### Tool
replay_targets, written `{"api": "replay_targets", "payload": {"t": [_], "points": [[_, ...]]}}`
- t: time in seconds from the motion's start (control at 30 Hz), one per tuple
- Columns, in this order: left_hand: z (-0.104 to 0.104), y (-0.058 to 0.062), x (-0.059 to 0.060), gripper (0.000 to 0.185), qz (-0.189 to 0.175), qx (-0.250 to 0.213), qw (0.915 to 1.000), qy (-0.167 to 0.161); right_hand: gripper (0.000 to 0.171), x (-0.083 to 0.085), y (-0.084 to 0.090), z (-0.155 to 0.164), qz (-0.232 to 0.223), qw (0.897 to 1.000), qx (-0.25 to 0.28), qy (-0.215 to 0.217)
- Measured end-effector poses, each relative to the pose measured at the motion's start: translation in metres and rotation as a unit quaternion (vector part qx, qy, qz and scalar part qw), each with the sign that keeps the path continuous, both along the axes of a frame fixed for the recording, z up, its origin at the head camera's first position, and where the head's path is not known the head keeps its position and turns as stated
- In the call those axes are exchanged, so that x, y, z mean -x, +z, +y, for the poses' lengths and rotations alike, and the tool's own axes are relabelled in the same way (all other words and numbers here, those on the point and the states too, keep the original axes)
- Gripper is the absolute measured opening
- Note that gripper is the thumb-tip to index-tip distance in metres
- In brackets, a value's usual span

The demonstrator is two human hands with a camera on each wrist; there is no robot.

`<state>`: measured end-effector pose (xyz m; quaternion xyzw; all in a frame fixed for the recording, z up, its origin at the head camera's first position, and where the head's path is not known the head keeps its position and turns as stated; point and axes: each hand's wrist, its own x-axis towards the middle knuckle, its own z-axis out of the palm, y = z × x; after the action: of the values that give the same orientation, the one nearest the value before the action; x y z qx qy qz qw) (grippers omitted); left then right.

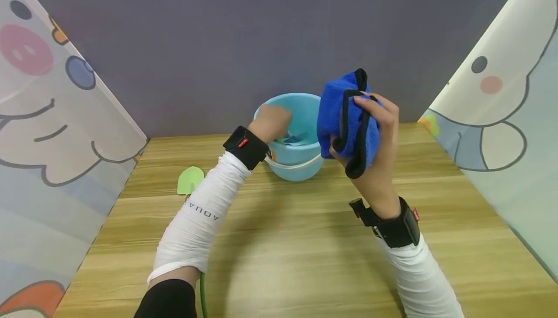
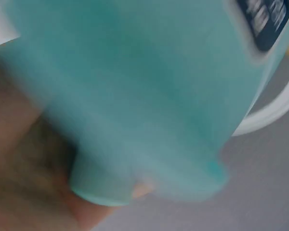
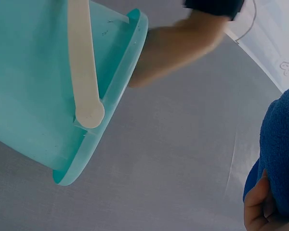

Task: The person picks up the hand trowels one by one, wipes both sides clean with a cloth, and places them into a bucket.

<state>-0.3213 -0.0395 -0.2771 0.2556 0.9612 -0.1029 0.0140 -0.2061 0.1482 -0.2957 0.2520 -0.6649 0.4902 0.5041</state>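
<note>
"Blue cloth (image 1: 332, 114) first: where is it, and what is each grip doing?"

"It's up above the tabletop (image 1: 301, 255), to the right of the bucket (image 1: 296, 176). I have it pinched between the fingers and thumb of the right hand (image 1: 385, 138). The left hand (image 1: 272, 121) reaches in at the bucket's rim; its fingers are hidden in the head view and blurred in the left wrist view, so I cannot tell how that grip stands."

"Edges and room?"

"I see the bucket near the back edge, before the grey wall (image 1: 209, 56). The left panel (image 1: 26, 129) and right panel (image 1: 501, 114) bound the sides, spreading wider toward the near end. My widest room is the wood between the two forearms. From the right wrist, grey shows between cloth and bucket, so they're apart."

"Counts?"

"One cloth with black edging, one bucket, one white handle (image 1: 293, 166) hanging across its front. One green spade-shaped piece (image 1: 190, 180), partly covered by the left forearm. Two black wristbands (image 1: 247, 147). Something bluish (image 1: 295, 139) lies inside the bucket; I can't number it."
</note>
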Motion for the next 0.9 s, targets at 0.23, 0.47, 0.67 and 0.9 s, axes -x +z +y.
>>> {"api": "replay_targets", "payload": {"t": [0.23, 0.47, 0.67, 0.9], "points": [[-0.006, -0.015, 0.006, 0.04, -0.099, -0.033, 0.9943, 0.018, 0.065, 0.001, -0.001, -0.006, 0.007, 1.0, -0.006, 0.013], [-0.006, -0.015, 0.006, 0.042, -0.115, -0.031, 0.9923, 0.033, 0.064, 0.002, -0.002, -0.007, 0.002, 1.0, -0.017, 0.011], [-0.005, -0.014, 0.005, 0.037, -0.129, -0.022, 0.9905, 0.042, 0.065, 0.001, -0.002, -0.006, -0.003, 1.0, -0.018, 0.011], [-0.004, -0.01, 0.004, 0.034, -0.133, -0.012, 0.99, 0.047, 0.065, 0.002, -0.002, -0.007, -0.001, 1.0, -0.017, 0.016]]}}
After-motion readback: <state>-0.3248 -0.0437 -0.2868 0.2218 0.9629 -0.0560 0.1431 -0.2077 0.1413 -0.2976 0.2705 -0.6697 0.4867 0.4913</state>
